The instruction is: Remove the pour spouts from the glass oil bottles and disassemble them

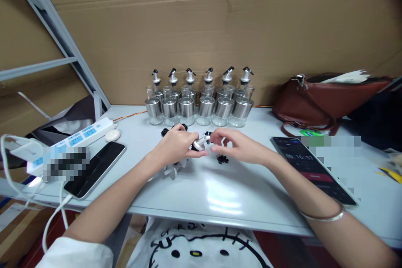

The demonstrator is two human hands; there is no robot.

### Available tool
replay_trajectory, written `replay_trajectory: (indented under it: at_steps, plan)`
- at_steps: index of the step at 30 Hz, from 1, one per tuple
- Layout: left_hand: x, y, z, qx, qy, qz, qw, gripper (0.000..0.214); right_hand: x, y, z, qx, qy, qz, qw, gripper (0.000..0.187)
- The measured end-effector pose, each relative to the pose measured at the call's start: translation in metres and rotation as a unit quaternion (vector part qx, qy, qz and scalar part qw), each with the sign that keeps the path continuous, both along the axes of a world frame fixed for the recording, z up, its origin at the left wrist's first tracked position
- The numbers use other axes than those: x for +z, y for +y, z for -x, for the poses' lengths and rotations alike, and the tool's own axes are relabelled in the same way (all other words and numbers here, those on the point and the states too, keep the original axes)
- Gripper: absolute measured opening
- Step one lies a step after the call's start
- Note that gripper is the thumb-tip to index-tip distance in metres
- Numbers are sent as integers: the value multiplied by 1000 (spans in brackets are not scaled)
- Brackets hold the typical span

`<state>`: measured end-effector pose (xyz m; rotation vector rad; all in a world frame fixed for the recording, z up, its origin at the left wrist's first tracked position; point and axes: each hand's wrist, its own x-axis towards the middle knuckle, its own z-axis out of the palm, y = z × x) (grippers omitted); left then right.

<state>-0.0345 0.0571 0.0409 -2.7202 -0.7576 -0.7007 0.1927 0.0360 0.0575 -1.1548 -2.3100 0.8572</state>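
My left hand (179, 144) is closed around a silver pourer spout (201, 143) with a dark base, its tip pointing right. Beside that tip, my right hand (235, 144) has its fingers curled, thumb and forefinger slightly apart, with nothing visible between them. Small black pieces (222, 159) lie on the table under my right hand, and a few more show behind the spout tip. Below my left hand rest other silver-grey spouts (171, 170), partly hidden by it. Black round parts (164, 132) lie just behind the left hand.
A front row of glass bottles with steel sleeves (206, 104) stands without spouts; the row behind carries spouts (228, 74). On the left are a phone (96, 169), a power strip (84, 134) and a white round case (112, 135). A tablet (314, 169) and brown bag (326, 100) occupy the right.
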Motion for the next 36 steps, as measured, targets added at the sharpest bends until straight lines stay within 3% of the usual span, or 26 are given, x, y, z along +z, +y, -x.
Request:
replay_trajectory:
  at_steps: [3, 7, 11, 15, 22, 26, 30, 32, 36]
  plan:
    - [-2, -1, -2, -17, 13, -12, 1000, 54, -2, -5, 9, -10, 73, -40, 996, 29]
    - [-1, -5, -4, -30, 30, -18, 999, 53, -3, -14, 21, 14, 64, -76, 995, 24]
    - [1, -8, -5, -58, -18, -31, 998, 48, 3, -22, 25, 0, 67, -55, 996, 26]
    - [3, -12, -7, -46, -44, -71, 995, 50, 8, -24, 23, 8, 93, -19, 995, 34]
    - [4, -16, -7, -20, -88, -84, 992, 64, 1, -26, 27, -19, 145, -64, 987, 40]
    - [5, -17, -9, 0, -100, 7, 995, 68, -1, -25, 29, -41, 148, -90, 984, 43]
    - [11, -18, -10, -45, -137, 179, 973, 70, -1, -26, 29, -46, 147, -103, 983, 42]
    - [17, -19, -9, -71, -157, 290, 941, 66, -1, -28, 29, -43, 144, -110, 983, 41]
    - [26, -20, -2, -114, -168, 493, 846, 56, -1, -33, 30, -22, 133, -176, 975, 34]
